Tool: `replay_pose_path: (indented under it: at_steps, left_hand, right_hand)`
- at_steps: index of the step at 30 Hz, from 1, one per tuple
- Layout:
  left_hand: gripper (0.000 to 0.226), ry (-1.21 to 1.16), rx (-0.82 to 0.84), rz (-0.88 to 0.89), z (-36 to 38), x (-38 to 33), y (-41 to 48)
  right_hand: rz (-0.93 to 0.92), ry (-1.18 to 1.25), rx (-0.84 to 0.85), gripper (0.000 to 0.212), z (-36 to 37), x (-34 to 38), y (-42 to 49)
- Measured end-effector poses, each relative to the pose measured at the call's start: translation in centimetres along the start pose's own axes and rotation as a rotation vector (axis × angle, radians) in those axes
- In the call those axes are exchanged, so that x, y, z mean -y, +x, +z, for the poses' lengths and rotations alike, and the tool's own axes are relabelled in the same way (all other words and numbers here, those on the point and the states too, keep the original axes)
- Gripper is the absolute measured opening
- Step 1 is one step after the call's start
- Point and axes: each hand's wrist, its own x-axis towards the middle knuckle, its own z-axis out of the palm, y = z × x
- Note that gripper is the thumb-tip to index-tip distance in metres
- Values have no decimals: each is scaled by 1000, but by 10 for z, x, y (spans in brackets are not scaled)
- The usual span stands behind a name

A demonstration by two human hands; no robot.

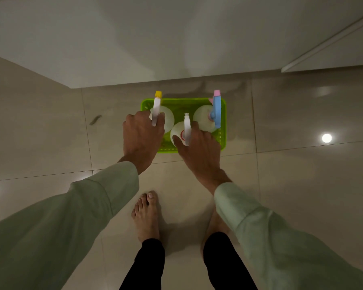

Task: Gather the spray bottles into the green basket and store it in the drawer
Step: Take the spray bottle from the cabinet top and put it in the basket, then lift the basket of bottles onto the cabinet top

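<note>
Dim, greenish indoor light. Ceiling lamps glare as bright round spots on the glossy floor point(302, 185). Soft shadows spread beneath the feet. Wide-angle distortion bends the edges; the sleeves point(50, 227) look slightly soft.

Pale green sleeves point(105, 197), black trousers point(149, 262).

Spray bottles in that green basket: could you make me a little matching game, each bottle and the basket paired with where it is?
Column one:
1. yellow-tipped bottle
2. blue-and-pink bottle
3. white-tipped bottle
4. green basket

Column two:
a. basket's right end, no hand on it
b. on the tiled floor, in front of the bare feet
c. basket's left end, under the left hand
d. basket's middle, near edge, by the right hand

Pairs: 1-c, 2-a, 3-d, 4-b
</note>
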Motion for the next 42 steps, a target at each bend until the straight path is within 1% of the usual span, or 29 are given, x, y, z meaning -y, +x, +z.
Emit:
replay_pose_path:
  at_steps: [3,7,11,14,18,19,21,23,25,27,28,29,31,33,34,36,38,42]
  left_hand:
    - [47,21,9,-2,-1,1,0]
    - [48,18,18,-31,-1,1,0]
    - [48,32,19,-19,2,0,0]
    - [48,44,10,-16,3,2,0]
    - [52,36,16,-9,0,9,-2]
    - [52,19,14,0,-3,12,-5]
    - [52,-18,8,14,-8,18,-10]
    - [52,-84,55,0,-12,28,-15]
    - [58,-187,129,-44,-12,40,-18]
    - [66,-228,129,-95,-11,52,-20]
    - [68,-223,111,-127,-9,58,-21]
    - [69,-213,96,-163,-7,62,-21]
    - [72,-206,117,-236,2,69,-16]
    - [77,-229,201,-304,15,73,-6]
    - [80,-242,245,-331,21,73,0]
    - [84,-245,312,-344,32,73,9]
    - [84,-220,341,-311,42,73,16]
    - [67,-178,339,-235,57,72,26]
  right_hand:
    - [-3,-3,4,35,9,1,4]
    - [6,21,-17,33,11,1,4]
    - [21,38,-9,34,10,0,4]
    - [58,101,40,43,7,-1,6]
    - [40,201,83,68,-6,-9,-1]
    - [40,227,101,72,-10,-16,-6]
    - [52,265,109,68,-18,-34,-18]
    - [98,302,71,59,-23,-56,-29]
    - [157,356,-10,44,-25,-75,-35]
    - [224,404,-122,29,-23,-89,-32]
    - [261,416,-153,24,-20,-94,-27]
    - [299,429,-144,24,-16,-98,-20]
    - [371,462,-30,38,-7,-104,-6]
    - [415,464,75,54,3,-108,11]
    - [419,463,105,56,7,-108,18]
    - [388,464,121,51,15,-107,29]
    - [335,458,104,44,23,-106,35]
    - [276,384,34,44,36,-107,40]
